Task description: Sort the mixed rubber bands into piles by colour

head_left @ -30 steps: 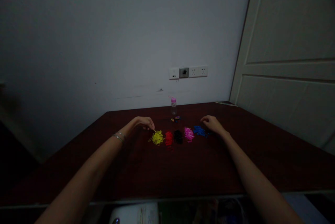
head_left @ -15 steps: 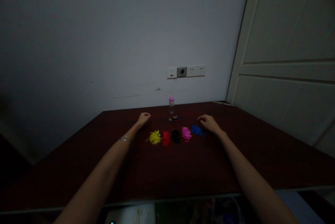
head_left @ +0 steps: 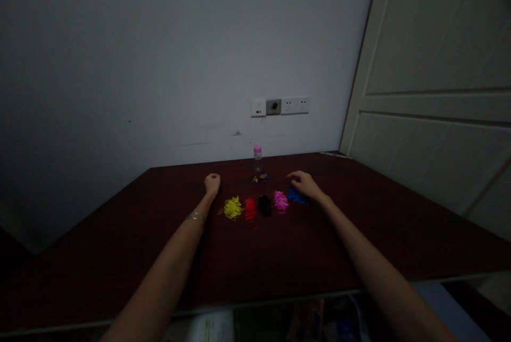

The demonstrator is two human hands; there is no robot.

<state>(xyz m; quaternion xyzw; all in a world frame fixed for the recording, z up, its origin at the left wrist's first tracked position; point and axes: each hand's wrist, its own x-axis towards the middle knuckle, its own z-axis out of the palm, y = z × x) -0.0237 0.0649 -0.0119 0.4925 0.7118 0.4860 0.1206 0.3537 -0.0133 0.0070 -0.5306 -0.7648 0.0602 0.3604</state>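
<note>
Small piles of thin elastic bands lie in a row on a dark red table (head_left: 279, 257): yellow (head_left: 232, 207), red (head_left: 250, 208), black (head_left: 264, 205), pink (head_left: 280, 201) and blue (head_left: 296, 196). My left hand (head_left: 212, 183) rests curled into a loose fist on the table, behind and left of the yellow pile; nothing shows in it. My right hand (head_left: 302, 182) lies with fingers slightly bent, right beside the blue pile. A small mixed clump of bands (head_left: 261, 178) sits behind the row, in front of a small clear bottle with a pink cap (head_left: 257, 157).
A white wall rises behind the table, with a strip of sockets (head_left: 279, 106) above the bottle. A pale panelled door (head_left: 431, 91) stands at the right. Papers or books (head_left: 215, 328) show below the table's near edge. The room is dim.
My left hand has drawn back from the yellow pile, moved to the far left of it and closed into a fist. My right hand stays by the blue pile. The view shifted slightly.
</note>
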